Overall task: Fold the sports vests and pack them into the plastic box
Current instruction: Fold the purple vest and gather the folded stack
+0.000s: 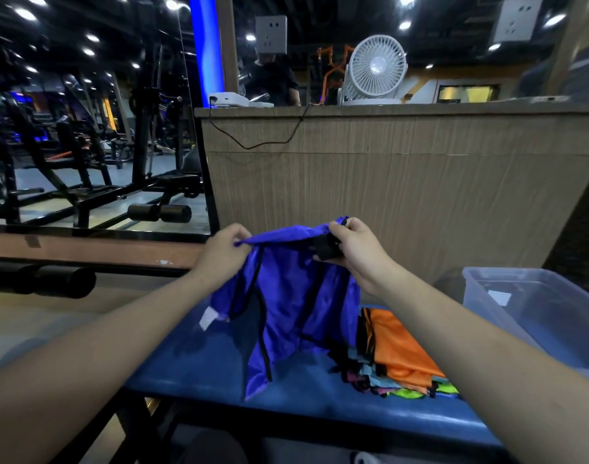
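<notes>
One blue sports vest (286,306) up in the air over the blue bench (319,406), pinched at its top edge by left hand (224,252) and right hand (353,249). White tag on the vest, writing unreadable. Stack of vests (400,356) beside it, orange on top, count unclear. One clear plastic box (480,289) at right. One white fan (375,70) on the counter.

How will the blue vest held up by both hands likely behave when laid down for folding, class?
Probably floppy: the blue vest hangs in loose folds from the left hand and right hand. Likely light, since fingertip pinches carry it. Its sheen suggests slippery fabric, so folds may slide apart.
</notes>
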Motion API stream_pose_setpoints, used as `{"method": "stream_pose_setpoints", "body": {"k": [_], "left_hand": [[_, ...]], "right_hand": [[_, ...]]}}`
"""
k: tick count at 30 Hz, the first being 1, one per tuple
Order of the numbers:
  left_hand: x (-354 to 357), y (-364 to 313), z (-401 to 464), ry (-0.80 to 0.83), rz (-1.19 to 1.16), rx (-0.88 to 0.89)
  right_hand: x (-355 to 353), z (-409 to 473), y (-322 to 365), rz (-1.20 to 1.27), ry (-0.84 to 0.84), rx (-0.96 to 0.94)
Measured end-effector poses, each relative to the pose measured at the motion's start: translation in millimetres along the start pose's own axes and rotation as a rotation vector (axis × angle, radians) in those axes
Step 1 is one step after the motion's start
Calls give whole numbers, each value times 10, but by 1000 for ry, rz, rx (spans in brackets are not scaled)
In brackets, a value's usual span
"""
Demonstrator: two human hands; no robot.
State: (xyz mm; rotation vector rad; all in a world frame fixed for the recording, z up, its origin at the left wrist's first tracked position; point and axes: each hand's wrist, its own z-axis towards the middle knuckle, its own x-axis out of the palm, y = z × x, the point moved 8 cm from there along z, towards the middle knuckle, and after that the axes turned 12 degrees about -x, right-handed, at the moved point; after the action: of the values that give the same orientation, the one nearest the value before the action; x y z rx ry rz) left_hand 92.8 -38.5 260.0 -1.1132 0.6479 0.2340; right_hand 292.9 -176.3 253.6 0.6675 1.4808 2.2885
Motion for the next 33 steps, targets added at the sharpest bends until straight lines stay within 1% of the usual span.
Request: {"method": "stream_pose_setpoints", "body": {"k": [3, 5, 9, 12, 15, 18, 20, 23, 24, 25, 29, 31, 33], "left_hand": [[-84, -149, 98, -18, -9, 33], [-70, -255, 138, 7, -34, 37], [44, -442, 152, 97, -277, -87], [160, -591, 128, 211, -444, -94], [222, -755, 58, 285, -493, -53], [274, -890, 1, 374, -617, -71], [274, -932, 19, 407, -712, -98], [252, -960, 44, 462, -841, -128], [254, -970, 41, 482, -826, -115], [256, -966, 58, 482, -756, -91], [227, -944, 95, 380, -267, 82], [155, -887, 110, 253, -137, 112], [14, -844, 126, 74, -91, 138]], "right_hand": [[-76, -41, -137, -72, -1, 24], [-93, -71, -183, -77, 10, 34], [-48, -136, -208, -191, 89, 33], [75, -241, -272, -367, 229, 66], [157, -424, -463, -512, 441, 183], [69, -565, -656, -694, 626, 248], [-64, -626, -767, -864, 712, 259], [-248, -727, -991, -982, 781, 310], [-297, -736, -1050, -1024, 775, 313], [-335, -712, -1099, -1064, 758, 290], [-398, -527, -1027, -1264, 637, 115], [-420, -425, -903, -1288, 573, 22], [-494, -333, -757, -1308, 489, -36]]}}
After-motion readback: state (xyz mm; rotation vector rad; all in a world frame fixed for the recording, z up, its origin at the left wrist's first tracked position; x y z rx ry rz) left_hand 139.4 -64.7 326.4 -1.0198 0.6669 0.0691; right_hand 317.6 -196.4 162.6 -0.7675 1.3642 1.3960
